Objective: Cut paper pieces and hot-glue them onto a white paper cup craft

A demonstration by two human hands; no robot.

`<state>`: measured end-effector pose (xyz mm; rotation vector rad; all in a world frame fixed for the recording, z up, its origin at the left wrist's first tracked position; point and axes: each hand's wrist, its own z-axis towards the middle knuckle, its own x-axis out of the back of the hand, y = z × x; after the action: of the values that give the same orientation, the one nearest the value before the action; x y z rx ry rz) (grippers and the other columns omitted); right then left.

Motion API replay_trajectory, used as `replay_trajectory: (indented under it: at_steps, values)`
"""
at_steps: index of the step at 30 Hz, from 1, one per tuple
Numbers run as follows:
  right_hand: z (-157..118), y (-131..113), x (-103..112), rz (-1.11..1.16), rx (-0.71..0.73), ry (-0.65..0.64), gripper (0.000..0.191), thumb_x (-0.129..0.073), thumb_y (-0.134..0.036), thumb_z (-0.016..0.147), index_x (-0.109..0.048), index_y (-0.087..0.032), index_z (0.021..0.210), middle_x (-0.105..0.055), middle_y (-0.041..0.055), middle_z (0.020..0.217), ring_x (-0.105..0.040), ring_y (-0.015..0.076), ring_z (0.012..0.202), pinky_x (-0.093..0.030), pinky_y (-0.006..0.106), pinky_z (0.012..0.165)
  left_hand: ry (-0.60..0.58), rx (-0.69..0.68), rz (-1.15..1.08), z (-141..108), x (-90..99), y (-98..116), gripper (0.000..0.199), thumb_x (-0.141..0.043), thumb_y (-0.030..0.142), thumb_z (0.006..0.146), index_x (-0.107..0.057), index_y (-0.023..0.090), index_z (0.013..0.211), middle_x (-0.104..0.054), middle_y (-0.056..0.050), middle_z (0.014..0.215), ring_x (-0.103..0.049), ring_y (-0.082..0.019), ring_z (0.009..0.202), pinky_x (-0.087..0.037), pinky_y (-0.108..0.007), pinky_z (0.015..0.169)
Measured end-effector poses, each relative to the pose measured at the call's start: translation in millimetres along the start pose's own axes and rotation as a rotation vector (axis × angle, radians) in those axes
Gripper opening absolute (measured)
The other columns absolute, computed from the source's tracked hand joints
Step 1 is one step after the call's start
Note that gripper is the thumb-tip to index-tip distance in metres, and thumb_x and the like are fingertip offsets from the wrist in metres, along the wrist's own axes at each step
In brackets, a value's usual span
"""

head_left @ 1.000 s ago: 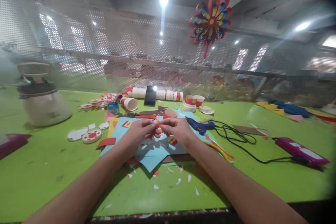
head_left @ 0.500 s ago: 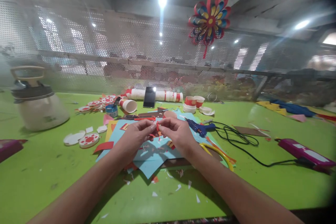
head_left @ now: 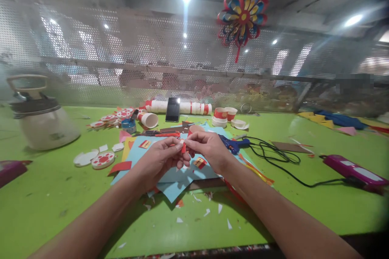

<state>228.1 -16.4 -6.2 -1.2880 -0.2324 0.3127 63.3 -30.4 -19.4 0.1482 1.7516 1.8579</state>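
Note:
My left hand and my right hand meet over the pile of paper, both closed in a pinch. Between their fingertips is a small red paper piece; its exact shape is mostly covered by the fingers. Beneath them lie light blue paper sheets, scattered with white snips. Small yellow-and-red paper pieces with dark marks rest on the blue paper, one on each side of my hands. Just beyond my right hand is a blue glue gun. A yellow handle shows partly behind my right forearm.
A black cord runs right towards a purple device. Paper cups, a phone and a long white tube stand at the back. Left are red-dotted white discs, a blue jar and a large jug.
My fingers have shifted around the red piece, and more of it shows now. My right forearm covers more of the yellow handle. The view has moved slightly.

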Motion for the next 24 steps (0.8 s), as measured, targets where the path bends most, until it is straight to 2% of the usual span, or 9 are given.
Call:
replay_trajectory:
  at_steps: [4, 13, 17, 20, 24]
  values:
    - [0, 1, -1, 0.034, -0.009, -0.035, 0.023, -0.070, -0.035, 0.074, -0.064, -0.014, 0.070, -0.061, 0.0001, 0.057, -0.053, 0.0101, 0.052, -0.043, 0.029, 0.057, 0.062, 0.007, -0.009, 2, 0.9, 1, 0.014, -0.064, 0.026, 0.081, -0.058, 0.014, 0.077, -0.068, -0.005, 0.069, -0.060, -0.011, 0.059, -0.043, -0.020, 0.055]
    - [0, 3, -1, 0.046, -0.033, -0.003, 0.026, -0.072, -0.038, 0.069, -0.062, -0.014, 0.068, -0.059, -0.0016, 0.060, -0.051, 0.0089, 0.053, -0.042, 0.027, 0.056, 0.140, 0.058, 0.030, 1, 0.9, 2, 0.016, -0.068, 0.028, 0.076, -0.064, 0.013, 0.074, -0.069, -0.008, 0.071, -0.063, -0.014, 0.063, -0.046, -0.022, 0.056]
    - [1, 3, -1, 0.026, -0.020, -0.005, 0.024, -0.072, -0.036, 0.068, -0.061, -0.015, 0.067, -0.059, -0.0019, 0.061, -0.050, 0.0085, 0.053, -0.042, 0.026, 0.054, 0.347, 0.010, 0.119, 4, 13.2, 9, 0.014, -0.071, 0.025, 0.070, -0.069, 0.011, 0.074, -0.069, -0.007, 0.070, -0.063, -0.014, 0.066, -0.047, -0.023, 0.060]
    - [2, 5, -2, 0.013, -0.053, -0.005, 0.025, -0.072, -0.038, 0.068, -0.060, -0.015, 0.067, -0.058, -0.0018, 0.060, -0.050, 0.0085, 0.052, -0.042, 0.027, 0.054, 0.543, -0.099, 0.135, 5, 28.0, 21, 0.014, -0.071, 0.023, 0.070, -0.070, 0.011, 0.076, -0.069, -0.006, 0.070, -0.062, -0.013, 0.066, -0.048, -0.025, 0.066]
    - [0, 8, -5, -0.094, -0.103, -0.016, 0.026, -0.071, -0.038, 0.069, -0.059, -0.015, 0.064, -0.058, -0.0013, 0.058, -0.049, 0.0086, 0.050, -0.041, 0.026, 0.051, 0.667, -0.278, 0.178, 6, 41.3, 32, 0.016, -0.070, 0.021, 0.069, -0.067, 0.011, 0.081, -0.067, -0.004, 0.070, -0.063, -0.012, 0.067, -0.049, -0.025, 0.068]
